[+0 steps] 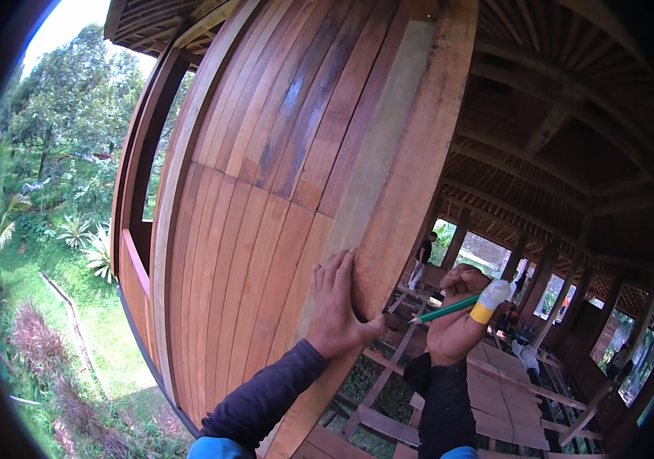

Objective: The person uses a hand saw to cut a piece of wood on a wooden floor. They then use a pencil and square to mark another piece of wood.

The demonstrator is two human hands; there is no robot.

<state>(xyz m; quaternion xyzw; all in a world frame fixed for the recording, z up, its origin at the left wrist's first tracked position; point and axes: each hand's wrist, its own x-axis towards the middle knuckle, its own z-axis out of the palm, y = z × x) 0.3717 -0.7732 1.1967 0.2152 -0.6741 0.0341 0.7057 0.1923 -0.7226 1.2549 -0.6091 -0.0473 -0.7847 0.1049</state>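
The left hand (336, 302) lies flat against the end of a wooden plank wall (265, 191), its fingers spread upward over the pale edge strip and its thumb hooked round the thick reddish corner post (411, 183); its grip is open, pressing on the wood and holding nothing. The right hand (457, 317) is held just to the right of the post, its grip closed round a green pencil (445, 309) whose point aims left at the post's edge, close to the left thumb. A yellow band and a whitish tip (489, 300) sit at the pencil's far end, above the knuckles. Both forearms wear dark sleeves and come up from the lower edge.

The wall is made of vertical boards, orange-brown below and darker, stained grey-blue in the upper part. Under the hands, bare floor joists (388, 398) and loose boards run across open ground. To the right a roofed timber hall with rafters and posts stretches away; a person in dark clothes (423, 256) stands far back there. To the left lie grass, shrubs and trees (66, 107) under bright sky.
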